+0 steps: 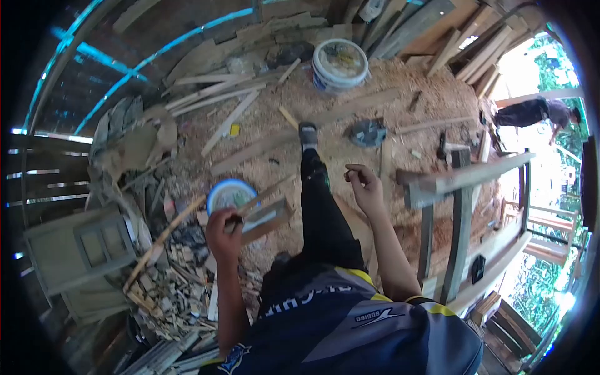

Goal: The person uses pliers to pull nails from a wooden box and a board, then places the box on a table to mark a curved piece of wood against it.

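My left hand (224, 236) is closed, its fingers curled around something small and dark (233, 219) that I cannot make out. It is raised in front of a blue-rimmed tub (230, 182) and overlaps that rim in this view. Beside it, a wooden board (269, 220) slants over the floor. My right hand (365, 187) is held up over the sawdust floor, fingers loosely curled in, with nothing showing in them. Between the two hands my leg steps forward, the shoe (308, 135) coming down by a long plank (275, 147).
A white bucket (340, 65) stands ahead, with a dark round object (367, 133) nearer. On the right is a wooden bench frame (462, 178). Offcuts (178, 269) heap up at left near a grey cabinet (81, 250). Another person (531, 114) bends over at far right.
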Available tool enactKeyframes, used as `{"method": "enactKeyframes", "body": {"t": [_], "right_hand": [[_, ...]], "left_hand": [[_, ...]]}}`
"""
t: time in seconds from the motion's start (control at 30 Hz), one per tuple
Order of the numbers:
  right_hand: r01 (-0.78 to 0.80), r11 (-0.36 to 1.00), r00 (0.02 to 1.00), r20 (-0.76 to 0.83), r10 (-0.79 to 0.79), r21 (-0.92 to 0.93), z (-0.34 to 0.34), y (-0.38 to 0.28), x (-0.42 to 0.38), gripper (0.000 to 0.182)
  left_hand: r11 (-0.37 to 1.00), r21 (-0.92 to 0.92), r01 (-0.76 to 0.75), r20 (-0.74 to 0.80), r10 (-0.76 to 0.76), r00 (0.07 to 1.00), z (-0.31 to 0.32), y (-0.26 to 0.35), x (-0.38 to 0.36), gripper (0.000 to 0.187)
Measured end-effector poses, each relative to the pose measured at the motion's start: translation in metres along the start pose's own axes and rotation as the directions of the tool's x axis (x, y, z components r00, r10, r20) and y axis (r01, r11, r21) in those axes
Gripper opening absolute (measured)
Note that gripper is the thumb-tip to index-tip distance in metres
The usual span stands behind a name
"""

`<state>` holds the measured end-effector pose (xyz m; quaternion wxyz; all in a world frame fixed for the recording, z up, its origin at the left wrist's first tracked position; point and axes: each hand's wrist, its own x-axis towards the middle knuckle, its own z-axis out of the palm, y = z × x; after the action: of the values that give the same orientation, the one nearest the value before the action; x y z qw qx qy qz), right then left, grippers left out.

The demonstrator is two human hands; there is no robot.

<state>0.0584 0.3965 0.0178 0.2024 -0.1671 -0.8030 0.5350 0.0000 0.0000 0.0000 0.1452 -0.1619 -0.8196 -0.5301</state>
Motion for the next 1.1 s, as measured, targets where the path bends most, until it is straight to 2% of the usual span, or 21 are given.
{"method": "enactKeyframes", "body": {"t": [0.07,0.1,0.17,0.23,0.3,0.33,0.4,0.5,0.57,0.63,0.67,0.7,0.77,0.8,0.87,0.9,0.97,1.0,1.03,1.1], "right_hand": [[0.033,0.991,0.999,0.012,-0.031,-0.131,0.017,0.028,-0.001,0.021],[-0.283,0.955,0.948,0.128,0.293,-0.093,0.067,0.104,0.064,0.021],[-0.242,0.932,0.956,0.097,0.276,-0.272,0.099,0.156,0.163,0.026],[-0.231,0.92,0.961,0.075,0.267,-0.317,0.119,0.216,0.241,0.026],[-0.099,0.889,0.993,0.013,0.117,-0.447,0.133,0.272,0.308,0.022],[-0.123,0.88,0.989,0.015,0.146,-0.459,0.139,0.293,0.333,0.022],[-0.102,0.872,0.995,-0.063,0.082,-0.478,0.149,0.32,0.381,0.02],[-0.094,0.851,0.995,-0.064,0.072,-0.517,0.16,0.35,0.419,0.02],[-0.139,0.827,0.989,-0.041,0.14,-0.544,0.162,0.366,0.429,0.021],[-0.061,0.78,0.997,-0.073,0.02,-0.622,0.162,0.385,0.438,0.026],[-0.059,0.747,0.996,-0.086,0.002,-0.662,0.163,0.392,0.442,0.032],[-0.079,0.743,0.996,-0.03,0.079,-0.665,0.157,0.403,0.446,0.042],[-0.023,0.647,1.0,-0.007,0.028,-0.763,0.153,0.42,0.457,0.051],[-0.013,0.65,1.0,0.007,0.028,-0.76,0.151,0.426,0.464,0.051],[0.009,0.571,0.996,0.06,0.072,-0.821,0.149,0.438,0.472,0.058],[0.014,0.575,0.995,0.07,0.075,-0.818,0.147,0.438,0.476,0.058],[0.082,0.568,0.973,0.189,0.131,-0.819,0.143,0.436,0.484,0.061],[0.068,0.494,0.95,0.208,0.234,-0.867,0.14,0.434,0.488,0.069],[0.073,0.501,0.948,0.215,0.232,-0.863,0.136,0.441,0.491,0.069],[0.023,0.548,0.91,0.245,0.335,-0.836,0.131,0.447,0.499,0.076]], "left_hand": [[1.0,-0.009,0.027,-0.029,-0.027,0.999,-0.008,-0.013,-0.037,0.032],[0.944,0.147,0.295,0.088,-0.309,0.947,0.016,-0.028,0.033,0.032],[0.924,0.137,0.358,0.062,-0.368,0.928,0.068,-0.064,0.098,0.031],[0.921,0.263,0.289,0.089,-0.322,0.943,0.12,-0.09,0.148,0.029],[0.906,0.244,0.345,0.087,-0.375,0.923,0.169,-0.117,0.185,0.028],[0.902,0.243,0.356,0.07,-0.382,0.921,0.191,-0.128,0.201,0.028],[0.893,0.268,0.361,0.068,-0.392,0.918,0.231,-0.141,0.231,0.031],[0.911,0.185,0.369,0.035,-0.382,0.924,0.282,-0.168,0.251,0.031],[0.89,0.203,0.409,0.031,-0.423,0.906,0.31,-0.181,0.26,0.03],[0.897,0.125,0.423,0.01,-0.428,0.904,0.334,-0.193,0.268,0.03],[0.884,0.077,0.461,0.005,-0.463,0.886,0.343,-0.193,0.272,0.03],[0.876,0.09,0.473,-0.014,-0.474,0.88,0.347,-0.195,0.272,0.03],[0.873,0.054,0.484,0.039,-0.486,0.873,0.354,-0.199,0.271,0.033],[0.88,0.032,0.474,0.033,-0.475,0.88,0.356,-0.201,0.272,0.033],[0.88,0.046,0.473,0.035,-0.474,0.88,0.357,-0.205,0.274,0.032],[0.885,0.055,0.463,0.047,-0.466,0.884,0.356,-0.206,0.276,0.031],[0.865,0.037,0.501,0.058,-0.502,0.863,0.354,-0.206,0.28,0.031],[0.846,0.01,0.533,0.08,-0.532,0.843,0.355,-0.205,0.281,0.031],[0.845,0.016,0.534,0.072,-0.534,0.843,0.354,-0.204,0.284,0.031],[0.879,0.029,0.476,0.097,-0.476,0.874,0.354,-0.201,0.293,0.029]]}}
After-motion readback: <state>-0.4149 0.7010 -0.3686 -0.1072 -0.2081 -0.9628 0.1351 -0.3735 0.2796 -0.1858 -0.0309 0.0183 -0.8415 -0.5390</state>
